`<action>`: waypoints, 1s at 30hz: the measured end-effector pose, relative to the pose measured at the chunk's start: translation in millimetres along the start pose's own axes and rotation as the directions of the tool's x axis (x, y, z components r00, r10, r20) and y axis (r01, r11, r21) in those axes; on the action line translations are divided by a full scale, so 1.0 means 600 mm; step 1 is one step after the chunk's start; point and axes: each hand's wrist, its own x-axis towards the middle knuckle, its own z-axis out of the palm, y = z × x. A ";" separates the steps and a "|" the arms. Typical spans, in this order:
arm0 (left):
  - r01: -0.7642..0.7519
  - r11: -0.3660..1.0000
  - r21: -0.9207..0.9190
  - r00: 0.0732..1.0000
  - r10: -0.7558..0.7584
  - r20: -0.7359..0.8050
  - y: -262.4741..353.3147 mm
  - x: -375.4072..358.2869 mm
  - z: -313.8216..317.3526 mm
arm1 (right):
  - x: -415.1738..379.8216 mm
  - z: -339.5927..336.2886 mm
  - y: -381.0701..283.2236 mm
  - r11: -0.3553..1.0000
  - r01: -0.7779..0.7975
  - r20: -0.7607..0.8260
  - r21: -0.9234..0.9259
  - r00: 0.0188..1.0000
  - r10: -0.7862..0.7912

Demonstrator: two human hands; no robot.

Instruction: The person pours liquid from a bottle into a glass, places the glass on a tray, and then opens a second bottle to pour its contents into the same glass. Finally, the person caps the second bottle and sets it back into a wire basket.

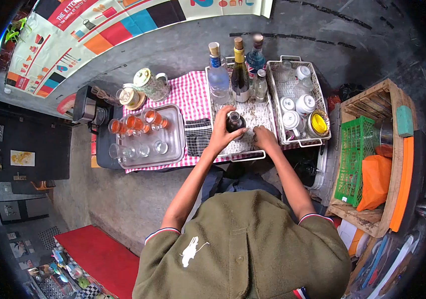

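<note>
My left hand [224, 130] is wrapped around a small dark bottle [235, 121], uncapped at the top as far as I can see. The bottle is upright over a white woven tray [250, 110]. Just to its right, my right hand [265, 137] has its fingers curled together low over the tray. Whatever those fingers hold, if anything, is hidden. Behind the hands, on the same tray, stand a clear blue-labelled bottle [218, 79], a dark wine bottle [240, 74], a blue bottle [256, 57] and a small clear bottle [260, 87].
A metal tray [177, 149] at left carries several glasses, some holding orange drink [134, 122]. Beside it lies a dark checked cloth [198, 137]. To the right, a white basket [318, 94] holds white-lidded jars and a yellow-topped container [318, 122]. A wooden crate [372, 222] stands farther right.
</note>
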 end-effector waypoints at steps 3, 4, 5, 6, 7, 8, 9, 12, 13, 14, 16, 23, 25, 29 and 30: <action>0.146 0.985 -0.087 0.985 -0.153 -0.080 0.010 -0.026 0.004 | -0.019 -0.020 -0.006 0.996 -0.011 -0.013 0.087 1.000 0.012; 0.184 0.980 -0.075 0.979 -0.189 -0.071 0.016 -0.038 0.002 | -0.029 -0.022 -0.004 0.992 0.008 -0.033 0.124 0.999 -0.004; 0.185 0.977 -0.107 0.974 -0.197 -0.111 0.020 -0.052 0.002 | -0.041 -0.025 -0.002 0.987 0.027 -0.052 0.159 0.998 -0.019; 0.234 0.957 -0.170 0.957 -0.258 -0.134 0.038 -0.068 -0.003 | -0.060 -0.053 -0.017 0.968 0.006 -0.040 0.251 0.999 0.004; 0.280 0.931 -0.234 0.935 -0.320 -0.153 0.057 -0.086 -0.008 | -0.077 -0.061 -0.016 0.948 0.037 -0.080 0.315 0.997 -0.012; 0.331 0.891 -0.310 0.924 -0.373 -0.088 0.059 -0.110 -0.014 | -0.094 -0.064 -0.014 0.924 0.070 -0.120 0.377 0.992 -0.026; 0.382 0.843 -0.380 0.907 -0.420 -0.019 0.059 -0.135 -0.021 | -0.113 -0.070 -0.015 0.894 0.106 -0.161 0.436 0.986 -0.039; 0.567 0.666 -0.484 0.818 -0.523 0.239 0.079 -0.200 -0.040 | -0.176 -0.103 -0.020 0.784 -0.073 0.052 0.617 0.997 0.051; 0.609 0.649 -0.455 0.792 -0.529 0.305 0.079 -0.220 -0.043 | -0.192 -0.105 -0.012 0.732 -0.174 0.181 0.659 0.981 0.070; 0.662 0.639 -0.391 0.749 -0.552 0.366 0.067 -0.241 -0.044 | -0.209 -0.094 0.003 0.732 -0.168 0.254 0.660 0.967 -0.006; 0.747 0.616 -0.249 0.648 -0.593 0.479 0.018 -0.289 -0.034 | -0.229 -0.056 0.036 0.729 -0.157 0.385 0.666 0.909 -0.157; 0.796 0.605 -0.005 0.593 -0.778 0.205 -0.169 -0.465 0.002 | -0.214 0.155 0.094 0.854 -0.447 0.816 0.267 0.576 0.046; 0.867 0.480 0.131 0.467 -0.876 0.118 -0.219 -0.523 0.001 | -0.216 0.240 0.103 0.808 -0.460 0.686 0.367 0.721 0.099; 0.915 0.356 0.191 0.351 -0.934 0.063 -0.251 -0.615 -0.016 | -0.206 0.352 0.092 0.897 -0.379 0.584 0.227 0.790 0.186; 0.917 0.375 0.136 0.371 -0.927 0.056 -0.271 -0.644 -0.016 | -0.205 0.357 0.073 0.900 -0.361 0.556 0.242 0.812 0.177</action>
